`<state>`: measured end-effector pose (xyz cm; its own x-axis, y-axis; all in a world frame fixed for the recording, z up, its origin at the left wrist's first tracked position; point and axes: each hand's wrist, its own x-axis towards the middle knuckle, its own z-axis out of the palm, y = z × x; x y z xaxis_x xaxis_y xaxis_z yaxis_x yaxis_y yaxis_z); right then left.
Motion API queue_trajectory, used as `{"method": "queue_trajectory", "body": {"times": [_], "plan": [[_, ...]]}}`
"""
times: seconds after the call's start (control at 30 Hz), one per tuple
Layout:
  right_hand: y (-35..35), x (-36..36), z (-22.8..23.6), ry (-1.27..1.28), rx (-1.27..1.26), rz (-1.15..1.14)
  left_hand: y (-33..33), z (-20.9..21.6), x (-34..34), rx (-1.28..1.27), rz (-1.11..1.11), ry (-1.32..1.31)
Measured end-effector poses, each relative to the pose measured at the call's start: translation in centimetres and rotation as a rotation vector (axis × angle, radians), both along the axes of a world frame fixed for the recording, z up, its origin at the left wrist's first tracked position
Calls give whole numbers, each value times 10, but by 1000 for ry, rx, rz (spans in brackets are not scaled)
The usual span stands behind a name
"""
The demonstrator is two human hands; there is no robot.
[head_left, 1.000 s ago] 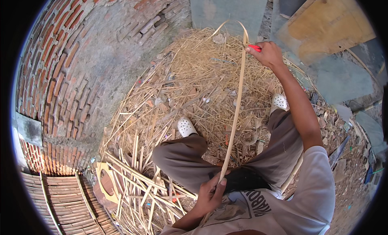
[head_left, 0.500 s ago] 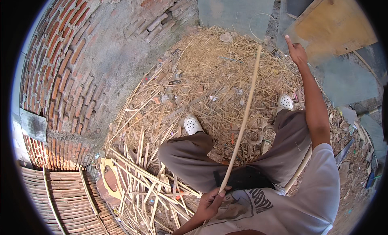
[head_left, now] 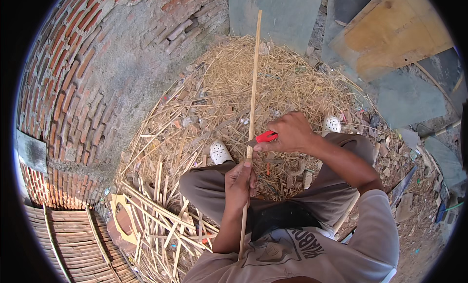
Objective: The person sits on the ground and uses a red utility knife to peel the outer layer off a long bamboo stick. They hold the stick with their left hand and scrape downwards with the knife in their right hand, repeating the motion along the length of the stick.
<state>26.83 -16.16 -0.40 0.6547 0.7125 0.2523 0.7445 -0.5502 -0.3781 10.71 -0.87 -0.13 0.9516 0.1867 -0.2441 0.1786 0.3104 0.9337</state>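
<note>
A long pale bamboo strip [head_left: 255, 78] stands lengthwise before me, its far end up by a grey panel and its near end against my shirt. My left hand [head_left: 238, 183] is closed around it above my lap. Just beyond, my right hand [head_left: 292, 132] grips a knife with a red handle [head_left: 266, 136]. The knife's short dark blade lies across the strip and seems to touch it. My right thumb is beside the strip, close under the blade.
Straw-like shavings [head_left: 273, 64] cover the ground ahead. Split sticks [head_left: 168, 215] are heaped at my left, beside a yellow cut-out board [head_left: 124, 217] and a slatted bamboo panel [head_left: 73, 239]. A brick wall [head_left: 83, 88] rises left; grey and tan boards [head_left: 390, 32] lean at far right.
My right hand has come back from far out on the right to the strip. My left hand has moved forward, and the strip now points more straight ahead. A thin curl at its tip is gone.
</note>
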Motion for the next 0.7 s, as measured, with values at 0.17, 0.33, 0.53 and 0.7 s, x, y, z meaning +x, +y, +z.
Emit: {"method": "queue_trajectory", "body": {"times": [0.17, 0.33, 0.53, 0.7], "plan": [[1, 8, -7, -114, 61, -58, -4, 4, 1, 209, -34, -32], [-4, 31, -3, -159, 66, -128, -13, 13, -1, 226, -9, -8], [4, -3, -11, -117, 51, -51, -4, 10, -3, 276, 18, -60], [1, 24, -10, -182, 115, -85, -11, 7, -6, 355, 41, -45]]}}
